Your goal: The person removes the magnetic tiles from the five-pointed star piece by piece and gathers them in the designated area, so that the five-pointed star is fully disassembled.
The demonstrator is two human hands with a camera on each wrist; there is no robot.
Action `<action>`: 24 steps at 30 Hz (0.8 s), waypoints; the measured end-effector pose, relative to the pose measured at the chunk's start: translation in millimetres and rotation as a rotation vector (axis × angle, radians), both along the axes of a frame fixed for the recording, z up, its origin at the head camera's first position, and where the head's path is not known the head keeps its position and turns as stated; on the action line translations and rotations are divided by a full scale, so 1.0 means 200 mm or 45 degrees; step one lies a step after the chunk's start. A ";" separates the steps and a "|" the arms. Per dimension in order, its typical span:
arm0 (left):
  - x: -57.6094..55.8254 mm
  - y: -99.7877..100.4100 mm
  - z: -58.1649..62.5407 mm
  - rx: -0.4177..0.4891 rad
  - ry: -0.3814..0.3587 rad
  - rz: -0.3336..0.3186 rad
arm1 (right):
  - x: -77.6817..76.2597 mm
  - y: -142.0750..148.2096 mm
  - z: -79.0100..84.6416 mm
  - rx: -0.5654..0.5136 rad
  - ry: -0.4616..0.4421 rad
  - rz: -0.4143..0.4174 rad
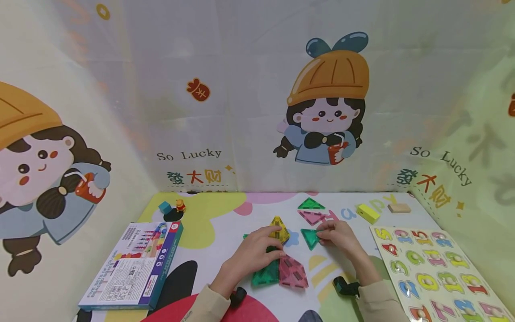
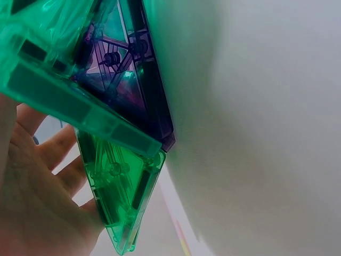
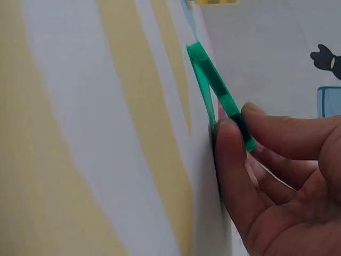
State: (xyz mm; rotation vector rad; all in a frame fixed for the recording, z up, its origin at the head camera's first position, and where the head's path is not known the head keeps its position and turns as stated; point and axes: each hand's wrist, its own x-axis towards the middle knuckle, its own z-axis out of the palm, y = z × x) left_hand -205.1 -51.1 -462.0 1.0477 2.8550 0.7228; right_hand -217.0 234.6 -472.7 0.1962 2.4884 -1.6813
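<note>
My right hand (image 1: pixel 339 237) pinches a green triangular magnetic tile (image 1: pixel 310 238) by one corner between thumb and fingers. In the right wrist view this green tile (image 3: pixel 216 88) is tilted up on edge close to the mat. My left hand (image 1: pixel 257 251) lies over a group of joined magnetic tiles, fingers extended and touching them. That group has a green tile (image 1: pixel 265 273), a red tile (image 1: pixel 293 271) and a yellow pointed piece (image 1: pixel 280 229). In the left wrist view a green triangle (image 2: pixel 120 181) and a purple tile (image 2: pixel 120 64) partly hide the fingers.
A loose green triangle (image 1: pixel 311 204) and pink triangle (image 1: pixel 312 217) lie beyond my right hand. Farther right are a yellow block (image 1: pixel 368 213), a wooden block (image 1: pixel 399 208) and a number board (image 1: pixel 438 268). At left stand a boxed toy (image 1: pixel 132 264), blue cube (image 1: pixel 164 207) and small figurine (image 1: pixel 180 205).
</note>
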 end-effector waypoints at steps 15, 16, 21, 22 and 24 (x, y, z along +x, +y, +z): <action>0.00 0.00 0.00 0.000 -0.008 0.009 | 0.01 -0.05 0.08 0.381 0.143 -0.030; 0.00 0.00 0.00 -0.001 -0.011 0.010 | 0.01 -0.05 0.08 0.360 0.137 -0.020; 0.00 0.00 0.00 -0.007 -0.014 -0.001 | 0.04 -0.05 0.13 0.284 0.132 0.133; 0.00 -0.01 0.00 -0.006 -0.013 -0.007 | 0.05 -0.05 0.14 0.274 0.128 0.185; -0.01 -0.01 0.00 -0.002 -0.012 -0.018 | 0.07 -0.05 0.15 0.254 0.114 0.313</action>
